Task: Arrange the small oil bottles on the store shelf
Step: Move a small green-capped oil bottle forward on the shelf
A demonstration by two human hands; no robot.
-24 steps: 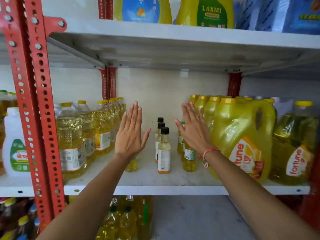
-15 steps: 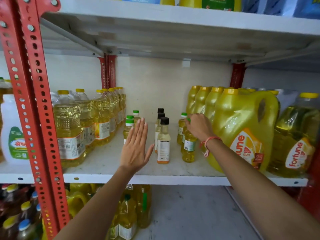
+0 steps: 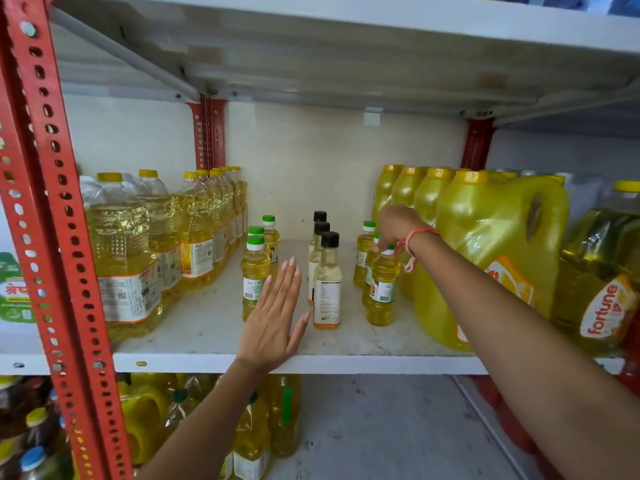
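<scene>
Head view, only camera. Since the earlier pictures both hands have come down from a raised, flat-palmed stance in front of the shelf. The right hand [image 3: 394,226] has reached in and now sits over the green caps of the right-hand row of small oil bottles [image 3: 380,289], fingers curled down onto the cap of the nearest one; whether it truly pinches the cap I cannot tell, as the hand hides the contact. The left hand [image 3: 273,317] has dropped to the shelf's front edge, fingers straight and together, thumb apart, holding nothing, just beside the front green-capped bottle [image 3: 255,271] of the left row.

Judgement: straightening has passed from squaring both rows at once to setting single bottles; the right row appears to be the one in hand.

The small bottles stand upright on the white shelf [image 3: 207,327] in three files: green caps left, black-capped bottles [image 3: 327,282] centre, green caps right.

Legible writing: "fortune" on the clear jug [image 3: 602,282] at far right. The yellow jug [image 3: 491,251] shows only an obscured label. Small-bottle labels are too fine to read
</scene>
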